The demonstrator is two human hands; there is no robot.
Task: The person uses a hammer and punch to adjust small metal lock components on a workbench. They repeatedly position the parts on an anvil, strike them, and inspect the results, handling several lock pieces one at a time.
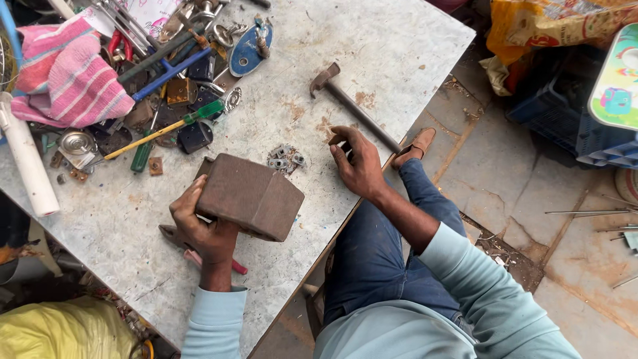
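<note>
Block (250, 196): heavy rust-brown wedge-sided lump, near the front edge of the table (372, 60), tilted up off the sheet. Your left hand (203, 229) grips its near-left end, thumb over the top edge, fingers wrapped beneath; clenched on the block and carrying its weight.

Hammer (352, 110): claw type, rusty, lying flat, head away from you, handle running towards the table's right edge. Your right hand (359, 166) rests on the handle's near end, fingers curled down over it; whether they have closed round it you cannot tell from here.

Brackets (286, 158): small heap of grey metal pieces, between your two hands, just beyond the block's far corner.

Pliers (199, 252): red-handled, lying under your left wrist and partly hidden by it.

Screwdriver (166, 129): green handle, yellow shaft, at the edge of a tool heap (179, 60) on the far left, well apart from the block. Striped cloth (66, 73) and white pipe (26, 159) beyond.

Risks, as judged: a one-handed hold at one end of a heavy block may slip, so it drops on the brackets or tips off the near edge towards your knee (412, 179); lowered blind, it could pin your own fingers beneath it; the hammer handle overhangs the edge and could be knocked off
</note>
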